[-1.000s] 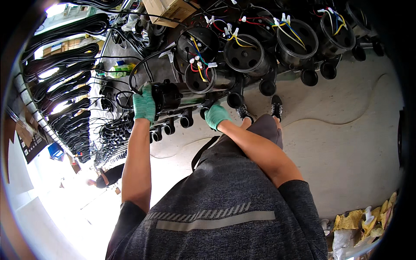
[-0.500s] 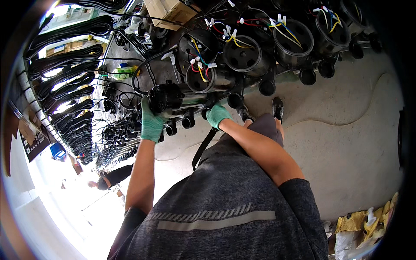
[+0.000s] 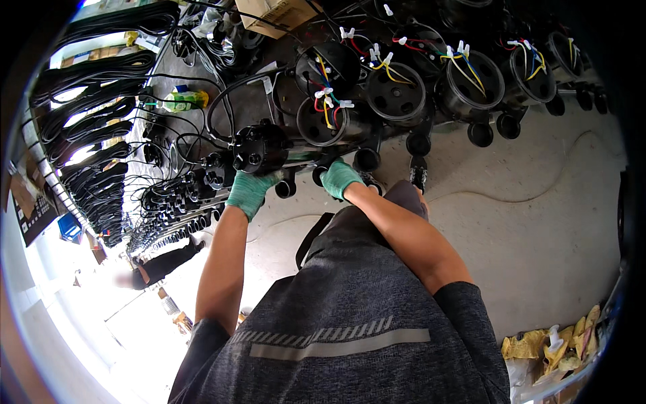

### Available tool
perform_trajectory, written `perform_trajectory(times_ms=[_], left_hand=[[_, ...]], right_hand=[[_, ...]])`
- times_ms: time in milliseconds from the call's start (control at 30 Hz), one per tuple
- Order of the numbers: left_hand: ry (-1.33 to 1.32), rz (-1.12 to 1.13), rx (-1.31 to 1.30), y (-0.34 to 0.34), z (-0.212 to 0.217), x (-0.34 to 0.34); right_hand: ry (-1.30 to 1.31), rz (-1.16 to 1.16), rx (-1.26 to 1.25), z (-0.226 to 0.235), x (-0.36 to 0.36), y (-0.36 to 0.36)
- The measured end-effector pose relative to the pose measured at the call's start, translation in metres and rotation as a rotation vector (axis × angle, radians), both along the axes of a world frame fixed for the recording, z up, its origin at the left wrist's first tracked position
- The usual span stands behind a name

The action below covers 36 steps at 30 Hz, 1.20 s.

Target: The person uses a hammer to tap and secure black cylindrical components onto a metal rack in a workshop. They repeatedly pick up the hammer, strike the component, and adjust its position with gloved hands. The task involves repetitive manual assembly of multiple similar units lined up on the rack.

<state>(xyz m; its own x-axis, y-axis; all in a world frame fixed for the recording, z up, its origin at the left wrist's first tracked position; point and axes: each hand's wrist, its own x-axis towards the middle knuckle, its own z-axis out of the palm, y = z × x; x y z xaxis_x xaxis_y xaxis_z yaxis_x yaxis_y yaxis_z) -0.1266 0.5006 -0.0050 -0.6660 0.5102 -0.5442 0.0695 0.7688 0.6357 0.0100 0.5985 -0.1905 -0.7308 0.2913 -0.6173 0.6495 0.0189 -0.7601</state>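
A cylindrical pump with a black end cap and a shiny metal body lies along the bench edge. My left hand, in a green knit glove, is closed round the underside of its cap end; some fingertips are hidden behind it. At the other end, my right hand, gloved alike, grips its black pipe outlet. A black cable curves up from the cap. Just beyond the pump stands an open black housing with white-capped coloured wires.
Several more open black housings line the bench on the right, pipe ends jutting over the floor. Coiled black cables hang on the left. A green-yellow bottle and a cardboard box are behind. Another person is far left.
My left hand has shifted down from the side of the cap to its underside. My right hand stays at the outlet. The view has shifted slightly, and the bench things appear moved rightward.
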Motion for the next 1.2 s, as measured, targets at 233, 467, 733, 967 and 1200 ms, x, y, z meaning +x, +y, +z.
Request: perform_trajectory(times_ms=[233,467,733,967,1200], left_hand=[[-0.092,0.103,0.19,-0.004,-0.018,-0.004],[-0.162,0.059,-0.025,-0.01,-0.002,-0.022],[-0.102,0.077,-0.035,-0.017,-0.012,-0.025],[-0.009,-0.154,0.044,-0.019,-0.016,-0.017],[0.148,-0.069,0.34,-0.009,-0.046,-0.006]], right_hand=[[0.043,0.067,0.103,-0.006,-0.002,-0.001],[0.097,0.191,0.115,-0.034,-0.003,-0.006],[0.088,0.332,0.261,-0.053,-0.007,-0.02],[0.031,-0.041,0.03,0.006,0.008,0.005],[0.03,-0.07,0.104,-0.024,0.0,-0.013]])
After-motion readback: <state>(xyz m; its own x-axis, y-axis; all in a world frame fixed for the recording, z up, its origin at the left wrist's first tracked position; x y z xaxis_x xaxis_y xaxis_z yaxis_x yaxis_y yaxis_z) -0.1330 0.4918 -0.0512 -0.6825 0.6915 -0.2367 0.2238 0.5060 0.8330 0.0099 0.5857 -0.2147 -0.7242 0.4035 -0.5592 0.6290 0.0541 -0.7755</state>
